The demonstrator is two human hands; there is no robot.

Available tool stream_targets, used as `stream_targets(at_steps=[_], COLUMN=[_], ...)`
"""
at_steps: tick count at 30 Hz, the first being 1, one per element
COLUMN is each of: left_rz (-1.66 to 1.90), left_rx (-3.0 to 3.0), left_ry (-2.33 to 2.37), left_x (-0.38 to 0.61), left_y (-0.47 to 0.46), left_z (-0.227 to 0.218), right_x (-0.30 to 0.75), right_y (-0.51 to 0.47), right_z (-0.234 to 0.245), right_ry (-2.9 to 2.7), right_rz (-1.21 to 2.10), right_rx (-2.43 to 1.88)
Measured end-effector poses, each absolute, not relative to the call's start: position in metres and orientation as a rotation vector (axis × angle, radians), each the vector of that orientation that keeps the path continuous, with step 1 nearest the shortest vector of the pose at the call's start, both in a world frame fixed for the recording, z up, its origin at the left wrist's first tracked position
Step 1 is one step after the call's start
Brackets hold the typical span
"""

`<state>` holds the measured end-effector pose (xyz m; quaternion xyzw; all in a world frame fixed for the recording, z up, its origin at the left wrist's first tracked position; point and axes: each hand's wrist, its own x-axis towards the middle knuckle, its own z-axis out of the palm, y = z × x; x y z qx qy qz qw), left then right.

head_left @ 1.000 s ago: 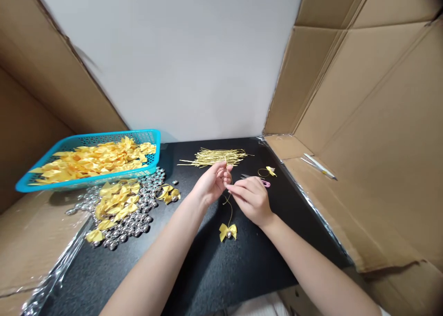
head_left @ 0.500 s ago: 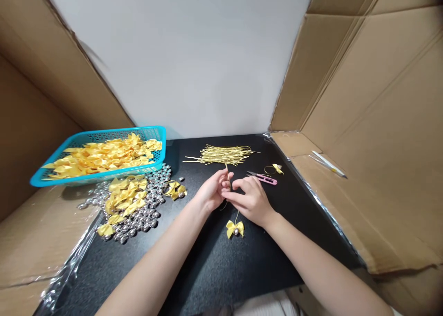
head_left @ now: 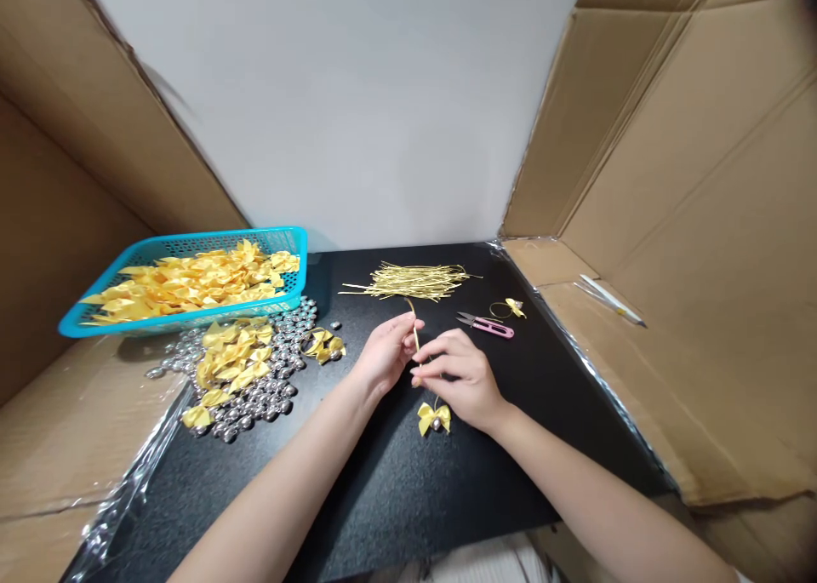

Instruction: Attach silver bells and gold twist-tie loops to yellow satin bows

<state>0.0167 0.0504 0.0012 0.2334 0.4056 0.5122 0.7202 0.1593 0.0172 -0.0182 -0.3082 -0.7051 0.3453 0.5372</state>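
Centre frame, the left hand (head_left: 385, 353) pinches the cord (head_left: 416, 340), the right hand (head_left: 465, 380) nips it lower, a bow (head_left: 434, 418) just beneath!

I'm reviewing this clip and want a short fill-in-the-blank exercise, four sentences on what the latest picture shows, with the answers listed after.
1. The gold cord is between the fingers of the left hand and right hand, its upper end poking out past the ____ hand's fingertips.
2. The bow lying nearest the right hand is ____ in colour.
3. The scissors have a ____ handle.
4. The many loose beads are ____ in colour.

Missing words: left; yellow; pink; silver.
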Motion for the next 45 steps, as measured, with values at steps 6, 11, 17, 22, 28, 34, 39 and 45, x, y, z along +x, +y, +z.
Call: stream_targets(at_steps=[6,11,17,22,28,34,39,45], left_rz=[1.083,1.109,1.172,1.299,1.278,1.323,1.333,1.366], left_rx=[0.672,0.697,0.846,0.927,0.923,0.895,0.888,0.848], left_ry=[0.846,0.9,1.081,1.364,1.423,1.372,1.3,1.247], left_x=[0.007,-0.002,-0.001,-0.002,-0.004,0.0,0.001,0.001], left_y=[0.03,0.016,0.003,-0.002,-0.002,-0.005,-0.007,-0.006], left_z=[0.001,-0.004,-0.01,-0.005,-0.002,-0.004,-0.007,-0.008], right_x=[0.161,0.158,0.157,0.159,0.159,0.16,0.16,0.16], right_y=[0.019,0.017,0.014,0.011,0.006,0.003,0.003,0.002], right_z=[-0.016,-0.017,-0.012,-0.009,-0.006,-0.007,-0.008,-0.005], right_ry=[-1.27,-1.108,-1.034,-1.025,-1.0,-1.023,-1.013,-1.015], right_rz=[1.299,1.474,1.577,1.621,1.697,1.736,1.78,1.781], right_rx=[-0.867,-0.917,-0.967,-1.009,-0.979,-0.982,-0.966,-0.965])
